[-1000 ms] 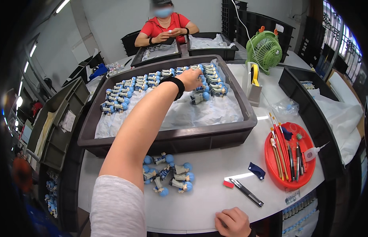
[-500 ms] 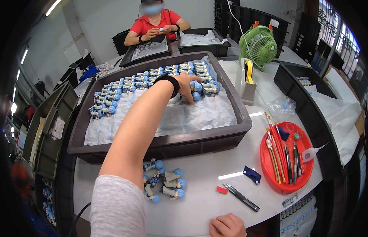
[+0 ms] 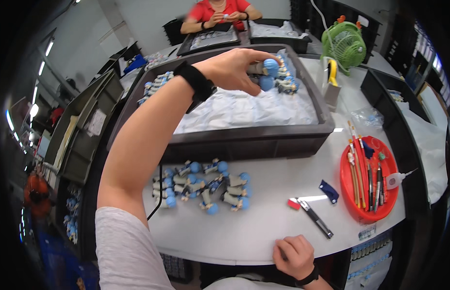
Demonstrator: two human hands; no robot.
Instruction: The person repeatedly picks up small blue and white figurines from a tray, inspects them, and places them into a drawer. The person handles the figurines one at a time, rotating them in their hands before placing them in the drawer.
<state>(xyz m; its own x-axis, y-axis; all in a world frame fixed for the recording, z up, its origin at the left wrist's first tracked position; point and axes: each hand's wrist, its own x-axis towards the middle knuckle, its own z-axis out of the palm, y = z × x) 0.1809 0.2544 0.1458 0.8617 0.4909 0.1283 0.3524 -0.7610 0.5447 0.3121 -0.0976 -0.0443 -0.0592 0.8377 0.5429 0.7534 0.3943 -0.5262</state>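
Note:
My left hand (image 3: 237, 70) is over the big dark tray (image 3: 225, 140), its fingers closed around small figurines (image 3: 267, 83) with round blue heads. At least two heads show beside the fingers; the bodies are mostly hidden by the hand. Rows of similar figurines (image 3: 287, 77) lie on white wrinkled sheeting (image 3: 244, 111) inside the tray. On the table in front of it lies a loose group of figurines (image 3: 205, 186) with blue heads and grey legs. My right hand (image 3: 293, 255) rests curled at the table's near edge; what its fingers hold, if anything, is hidden.
A red bowl (image 3: 346, 193) of brushes and pens stands at the right, with a small squeeze bottle (image 3: 395, 180). Near it lie a black pen-like tool (image 3: 316, 220), a red block (image 3: 293, 204) and a tape dispenser (image 3: 332, 87). Across the table, a co-worker (image 3: 220, 12) handles a small piece.
My left hand has closed on figurines and come up off the sheeting. The whole view has shifted, bringing more of the loose group on the table into sight. My right hand stays curled.

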